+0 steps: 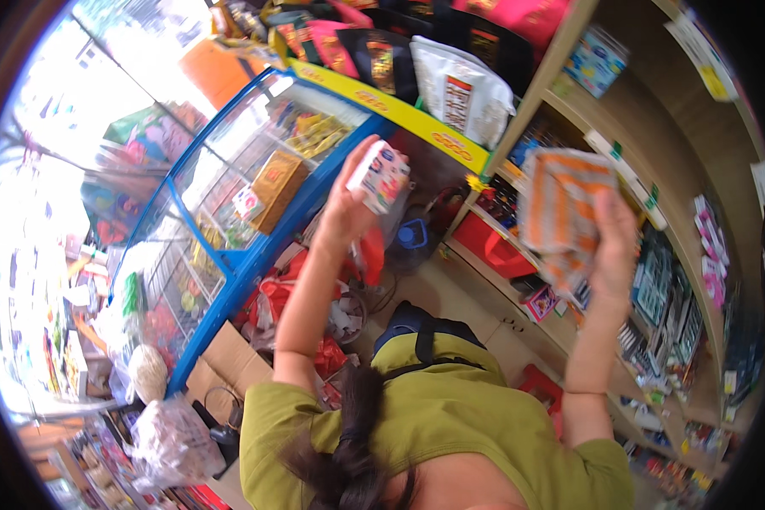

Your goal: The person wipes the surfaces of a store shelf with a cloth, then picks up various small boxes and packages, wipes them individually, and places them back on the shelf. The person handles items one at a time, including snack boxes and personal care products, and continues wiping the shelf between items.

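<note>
My left hand (350, 204) is raised in front of the glass display case and grips a small white box (380, 176) with pink and blue print. In my right hand (614, 242), held up by the wooden shelves, is a folded orange and grey striped cloth (564, 204); the hand is slightly blurred. The two hands are well apart. A brown box (279, 191) rests on the display case to the left of my left hand, and a smaller white and pink packet (247, 202) lies against it.
The blue-framed glass display case (197, 236) stands at the left. Wooden shelves (663, 140) with packaged goods curve along the right. Bagged products, including a white bag (462, 92), line the top. Red plastic bags (280, 293) and a cardboard box (229, 360) are low at the left.
</note>
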